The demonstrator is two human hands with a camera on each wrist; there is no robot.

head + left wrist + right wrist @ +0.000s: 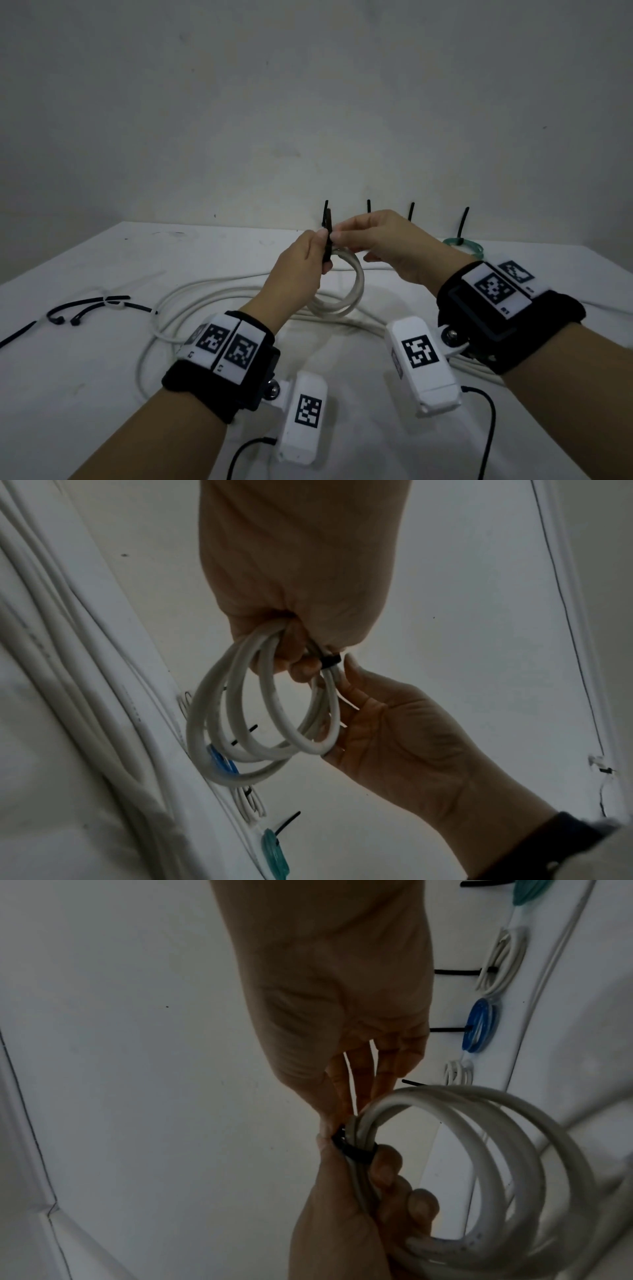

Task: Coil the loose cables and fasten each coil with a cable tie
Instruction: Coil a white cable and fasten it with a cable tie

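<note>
table [85,394]: one long loose white cable [191,301], four tied coils along the far edge (two white, one blue, one teal) | white coil [346,294]: one, raised above the table | left hand [294,274]: fingers curled, gripping coil | right hand [387,246]: pinching one black cable tie [329,240] wrapped round coil

Head view looks down over both wrists; wrist views, close underneath, share the coil [260,718].

Blue coil [222,764] half hidden behind white coil [263,723]
</note>
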